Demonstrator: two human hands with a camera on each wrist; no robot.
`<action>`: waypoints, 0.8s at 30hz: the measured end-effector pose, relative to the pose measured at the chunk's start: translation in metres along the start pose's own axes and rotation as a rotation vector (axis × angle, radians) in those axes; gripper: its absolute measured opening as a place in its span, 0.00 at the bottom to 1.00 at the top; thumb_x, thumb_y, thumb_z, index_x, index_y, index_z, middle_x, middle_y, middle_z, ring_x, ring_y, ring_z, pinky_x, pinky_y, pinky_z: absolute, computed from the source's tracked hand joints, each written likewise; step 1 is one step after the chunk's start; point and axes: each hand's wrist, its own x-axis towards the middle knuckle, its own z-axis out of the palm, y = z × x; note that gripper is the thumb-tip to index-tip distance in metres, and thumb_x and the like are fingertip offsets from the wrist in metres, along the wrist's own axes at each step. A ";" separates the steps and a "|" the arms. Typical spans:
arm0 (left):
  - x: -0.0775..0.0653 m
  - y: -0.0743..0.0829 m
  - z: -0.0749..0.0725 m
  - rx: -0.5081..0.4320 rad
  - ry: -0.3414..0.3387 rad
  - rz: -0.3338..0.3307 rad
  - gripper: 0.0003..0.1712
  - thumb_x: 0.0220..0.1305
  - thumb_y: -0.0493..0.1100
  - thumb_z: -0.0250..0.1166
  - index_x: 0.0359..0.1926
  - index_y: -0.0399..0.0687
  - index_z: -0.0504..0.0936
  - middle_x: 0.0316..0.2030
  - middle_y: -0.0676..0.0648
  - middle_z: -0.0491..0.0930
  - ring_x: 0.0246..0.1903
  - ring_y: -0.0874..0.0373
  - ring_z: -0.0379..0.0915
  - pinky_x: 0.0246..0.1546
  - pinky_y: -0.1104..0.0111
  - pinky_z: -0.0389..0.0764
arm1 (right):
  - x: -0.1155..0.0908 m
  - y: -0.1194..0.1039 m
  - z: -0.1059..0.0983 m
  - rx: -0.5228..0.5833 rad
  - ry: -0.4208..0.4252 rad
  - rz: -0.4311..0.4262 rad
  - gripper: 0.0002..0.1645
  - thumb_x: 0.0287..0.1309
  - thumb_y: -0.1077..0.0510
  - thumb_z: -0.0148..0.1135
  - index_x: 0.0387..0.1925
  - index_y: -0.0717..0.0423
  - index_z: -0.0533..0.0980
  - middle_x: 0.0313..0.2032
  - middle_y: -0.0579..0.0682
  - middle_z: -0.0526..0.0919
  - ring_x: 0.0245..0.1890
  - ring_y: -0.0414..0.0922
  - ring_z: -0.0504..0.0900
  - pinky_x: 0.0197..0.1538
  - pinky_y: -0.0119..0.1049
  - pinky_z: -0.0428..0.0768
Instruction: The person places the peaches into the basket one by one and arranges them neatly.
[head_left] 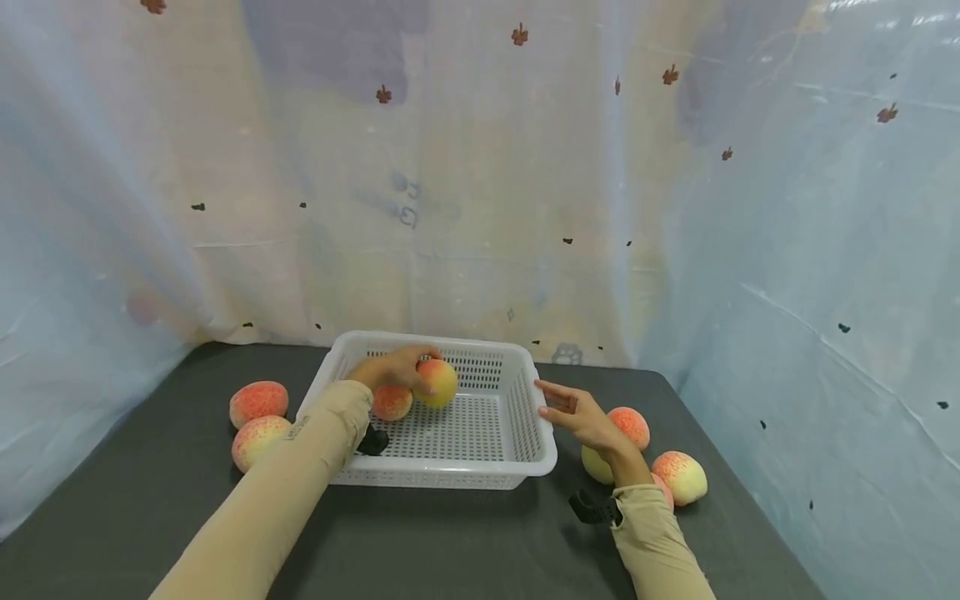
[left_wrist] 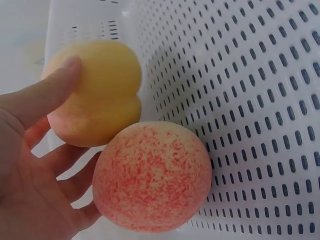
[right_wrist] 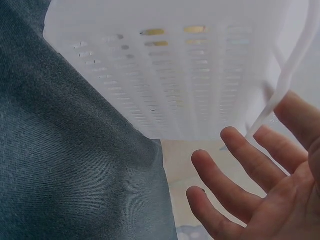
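Note:
A white plastic basket (head_left: 450,468) with slotted walls stands on the dark table. Inside it, my left hand (head_left: 390,369) grips a yellow-and-red peach (head_left: 441,385), thumb on one side as the left wrist view shows. Touching that peach is a second, red-speckled peach (left_wrist: 152,177) on the basket's left side, close to my lower fingers. My right hand (head_left: 588,423) is at the basket's right rim, fingers spread and fairly straight. In the right wrist view its thumb and fingertips lie at the rim (right_wrist: 287,82); firm contact is hard to tell.
Two peaches lie left of the basket, one red (head_left: 258,402) and one paler (head_left: 257,439). Several more, including a speckled peach (head_left: 679,477), lie right of it, partly behind my right forearm. A patterned curtain (head_left: 480,208) hangs along the table's back and sides.

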 end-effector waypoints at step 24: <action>0.002 -0.001 0.011 0.061 -0.019 -0.158 0.38 0.62 0.36 0.71 0.72 0.43 0.68 0.71 0.32 0.65 0.71 0.36 0.61 0.72 0.44 0.62 | 0.002 0.005 -0.002 0.010 -0.015 -0.012 0.39 0.73 0.58 0.58 0.77 0.65 0.55 0.74 0.67 0.62 0.68 0.62 0.72 0.63 0.44 0.79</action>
